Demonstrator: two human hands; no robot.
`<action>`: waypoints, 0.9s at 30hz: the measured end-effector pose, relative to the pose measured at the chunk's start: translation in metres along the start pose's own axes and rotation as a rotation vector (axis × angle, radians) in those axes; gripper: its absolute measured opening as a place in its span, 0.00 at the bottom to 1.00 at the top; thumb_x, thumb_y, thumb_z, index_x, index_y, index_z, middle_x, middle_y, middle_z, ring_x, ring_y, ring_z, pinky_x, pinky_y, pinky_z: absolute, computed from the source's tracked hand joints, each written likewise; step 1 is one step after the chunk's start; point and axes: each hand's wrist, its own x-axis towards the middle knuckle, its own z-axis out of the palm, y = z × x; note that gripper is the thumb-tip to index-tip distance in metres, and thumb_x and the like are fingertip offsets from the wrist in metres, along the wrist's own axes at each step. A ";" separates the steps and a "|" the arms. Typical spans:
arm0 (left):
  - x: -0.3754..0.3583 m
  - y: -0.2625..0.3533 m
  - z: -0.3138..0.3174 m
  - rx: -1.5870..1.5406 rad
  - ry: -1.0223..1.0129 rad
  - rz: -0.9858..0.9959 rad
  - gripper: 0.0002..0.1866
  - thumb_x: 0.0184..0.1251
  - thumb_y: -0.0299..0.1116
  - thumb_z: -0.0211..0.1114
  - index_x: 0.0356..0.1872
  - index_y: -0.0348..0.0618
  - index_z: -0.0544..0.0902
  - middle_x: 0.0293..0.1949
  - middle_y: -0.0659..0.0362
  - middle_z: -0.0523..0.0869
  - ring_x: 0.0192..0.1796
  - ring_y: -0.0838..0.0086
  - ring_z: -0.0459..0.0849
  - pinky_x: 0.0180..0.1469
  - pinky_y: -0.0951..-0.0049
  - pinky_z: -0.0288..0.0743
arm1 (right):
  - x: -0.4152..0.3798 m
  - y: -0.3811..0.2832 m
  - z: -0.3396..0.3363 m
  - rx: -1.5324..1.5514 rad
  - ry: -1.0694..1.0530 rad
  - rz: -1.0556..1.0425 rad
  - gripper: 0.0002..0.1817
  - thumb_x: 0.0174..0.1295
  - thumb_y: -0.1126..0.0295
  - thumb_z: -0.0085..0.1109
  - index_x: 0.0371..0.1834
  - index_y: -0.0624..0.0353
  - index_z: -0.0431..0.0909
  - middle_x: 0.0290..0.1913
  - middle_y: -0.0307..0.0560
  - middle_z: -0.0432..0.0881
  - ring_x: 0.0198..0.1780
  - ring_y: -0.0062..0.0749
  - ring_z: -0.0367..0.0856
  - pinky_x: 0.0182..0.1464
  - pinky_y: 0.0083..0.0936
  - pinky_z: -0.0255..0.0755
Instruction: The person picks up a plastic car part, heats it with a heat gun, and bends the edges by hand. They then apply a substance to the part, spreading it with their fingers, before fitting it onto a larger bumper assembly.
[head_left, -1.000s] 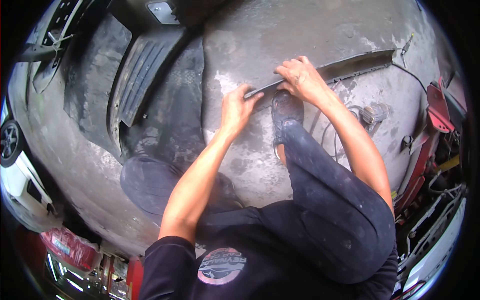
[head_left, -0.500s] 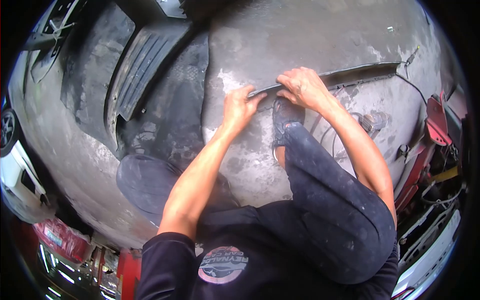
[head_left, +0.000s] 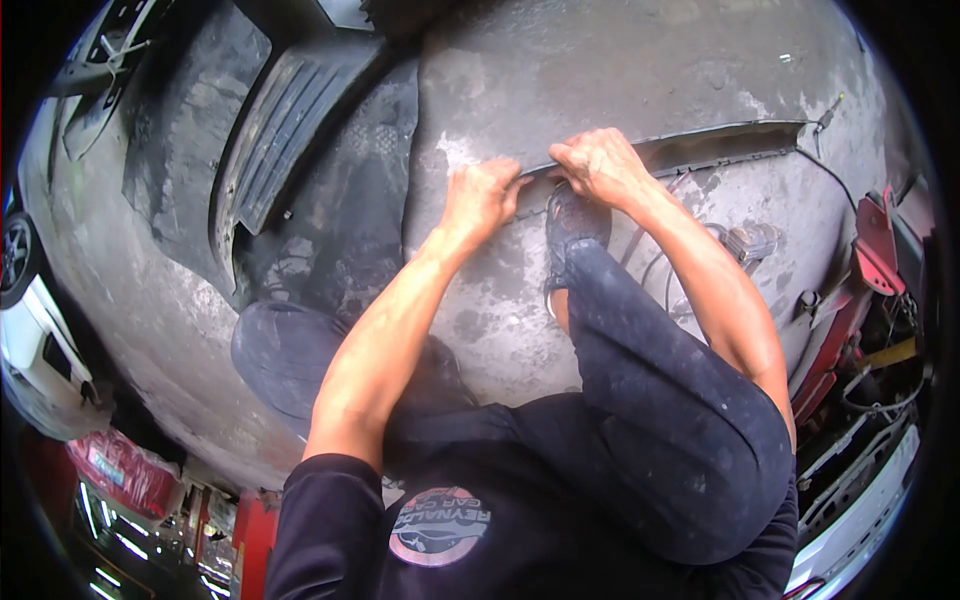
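Observation:
A long dark trim strip (head_left: 715,148) stretches to the right from my hands, just above the floor or resting on it. My left hand (head_left: 485,196) is closed around its left end, thumb and fingers pinching the edge. Beside it, my right hand (head_left: 600,168) grips the same strip a little further along, its fingers curled over the top edge. The sandal on my foot (head_left: 577,220) is directly below my right hand, close to the strip. Both hands cover parts of the strip's left end.
To the left a ribbed black plastic panel (head_left: 300,130) lies on a dark mat (head_left: 370,190). A small blocky object (head_left: 752,243) with a cable rests right of my foot. Red metal parts (head_left: 875,245) stand at the right edge; a white car (head_left: 45,345) is at far left.
My left hand has shifted slightly up and right along the strip, its fingers now curled tighter. My right hand has risen slightly and its fingers have closed more around the edge.

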 end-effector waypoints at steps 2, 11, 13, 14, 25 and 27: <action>0.000 -0.004 0.002 0.019 0.001 0.016 0.10 0.64 0.31 0.76 0.31 0.40 0.82 0.31 0.48 0.87 0.36 0.47 0.89 0.36 0.52 0.81 | 0.000 0.000 0.001 -0.020 -0.006 0.001 0.09 0.63 0.65 0.71 0.31 0.56 0.82 0.29 0.52 0.87 0.37 0.55 0.89 0.37 0.50 0.78; -0.005 -0.011 0.008 0.022 0.061 0.129 0.06 0.60 0.25 0.73 0.32 0.42 0.82 0.31 0.50 0.86 0.34 0.51 0.89 0.35 0.52 0.82 | -0.004 0.002 0.005 -0.093 0.013 -0.054 0.05 0.60 0.71 0.67 0.33 0.57 0.80 0.29 0.51 0.86 0.37 0.52 0.89 0.36 0.48 0.80; -0.005 -0.010 0.005 0.043 0.017 0.081 0.06 0.62 0.27 0.74 0.33 0.42 0.83 0.31 0.50 0.86 0.34 0.51 0.89 0.35 0.53 0.83 | -0.002 -0.001 -0.002 -0.072 -0.026 -0.021 0.08 0.62 0.69 0.69 0.33 0.58 0.79 0.30 0.52 0.87 0.38 0.54 0.89 0.38 0.50 0.80; -0.004 -0.008 0.002 0.048 0.026 0.085 0.06 0.62 0.27 0.74 0.33 0.42 0.83 0.31 0.50 0.86 0.34 0.51 0.89 0.35 0.53 0.83 | 0.002 -0.001 -0.008 -0.079 -0.019 -0.027 0.08 0.62 0.69 0.69 0.33 0.58 0.79 0.30 0.52 0.87 0.38 0.54 0.89 0.38 0.50 0.80; -0.011 0.009 -0.025 -0.044 -0.082 -0.126 0.21 0.67 0.43 0.79 0.54 0.43 0.90 0.45 0.50 0.93 0.46 0.54 0.93 0.47 0.59 0.86 | -0.043 0.012 -0.114 0.395 0.160 0.264 0.23 0.68 0.67 0.71 0.65 0.61 0.83 0.56 0.56 0.90 0.57 0.50 0.89 0.58 0.40 0.83; -0.007 0.015 -0.026 -0.124 -0.057 -0.132 0.22 0.67 0.42 0.79 0.56 0.42 0.89 0.46 0.50 0.93 0.47 0.55 0.93 0.49 0.59 0.86 | -0.051 0.030 -0.115 0.310 0.117 0.306 0.20 0.70 0.69 0.68 0.64 0.60 0.84 0.58 0.56 0.89 0.58 0.51 0.88 0.61 0.41 0.82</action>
